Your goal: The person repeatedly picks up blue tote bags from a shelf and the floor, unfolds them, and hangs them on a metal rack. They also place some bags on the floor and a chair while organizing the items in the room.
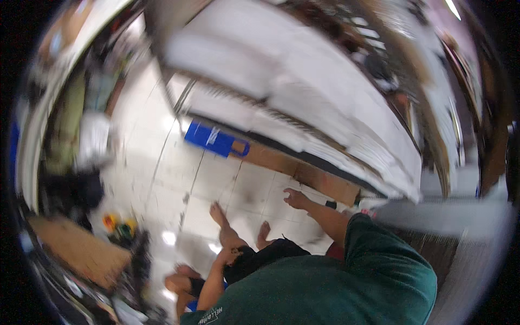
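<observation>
My right hand point(295, 198) reaches down past the lower edge of a rack, just above the tiled floor. Its fingers look spread, and nothing shows in them. My left hand point(232, 253) hangs low by my dark shorts, overlapping my leg, so its fingers cannot be made out. The nearest large thing is the rack point(303, 157), filled with white stacked material point(260, 59) that is blurred. A blue panel or bag point(208, 139) with a white mark and a handle-like loop lies at the rack's lower left edge. Brown cardboard point(325, 183) runs along the rack's bottom.
White floor tiles point(179, 168) stretch to the left of the rack. A brown board or box point(81, 246) and dark clutter lie at lower left, beside small orange and yellow items point(116, 223). Another person's bent knee point(176, 283) seems to show close by. A white bag-like bundle point(95, 138) stands farther left.
</observation>
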Motion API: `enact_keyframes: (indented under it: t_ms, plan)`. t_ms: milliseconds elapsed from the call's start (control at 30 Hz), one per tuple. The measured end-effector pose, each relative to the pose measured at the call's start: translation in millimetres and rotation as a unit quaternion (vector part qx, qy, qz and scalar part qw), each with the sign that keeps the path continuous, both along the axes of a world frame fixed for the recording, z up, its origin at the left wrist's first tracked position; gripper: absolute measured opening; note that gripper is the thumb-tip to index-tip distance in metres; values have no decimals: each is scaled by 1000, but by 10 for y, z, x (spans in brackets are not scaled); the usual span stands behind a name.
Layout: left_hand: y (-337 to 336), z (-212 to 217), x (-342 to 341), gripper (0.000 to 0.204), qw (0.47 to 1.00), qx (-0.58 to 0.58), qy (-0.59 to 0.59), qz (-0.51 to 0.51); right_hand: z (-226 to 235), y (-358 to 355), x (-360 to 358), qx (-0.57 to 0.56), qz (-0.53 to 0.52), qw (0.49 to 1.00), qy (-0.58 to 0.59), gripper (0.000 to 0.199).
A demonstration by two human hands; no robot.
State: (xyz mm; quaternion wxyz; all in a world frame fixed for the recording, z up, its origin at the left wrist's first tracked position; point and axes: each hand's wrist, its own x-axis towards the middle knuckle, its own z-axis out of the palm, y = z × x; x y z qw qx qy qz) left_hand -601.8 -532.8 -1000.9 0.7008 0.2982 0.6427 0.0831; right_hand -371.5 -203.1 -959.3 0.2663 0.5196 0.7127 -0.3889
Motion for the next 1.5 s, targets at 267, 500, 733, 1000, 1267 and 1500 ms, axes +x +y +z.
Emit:
enact_keyframes:
  t_ms: [267,500,733,1000,1267,1500]
  plan:
    - [696,728,-375,59,964,175,156,-123,1662,-476,1040,42,-423,859,287,50]
    - [1670,882,-569,44,966,181,68,-171,2013,-1948,1865,292,-764,487,308,47]
    - [2376,1348,512,54,945,124,69,-295,2535,-3669,2284,533,-816,179,130,47]
    - [3188,2667,2010,48,836,328,-66,-435,3366,-3750,3277,463,-847,-53,254,69]
    - [2838,2900,1928,43,892,314,-99,-310,3155,-3652,3478,526,-811,-3,256,46]
    - [2323,3705,2292,58,869,311,-209,-323,3534,-2475,2652,498,-722,175,447,47]
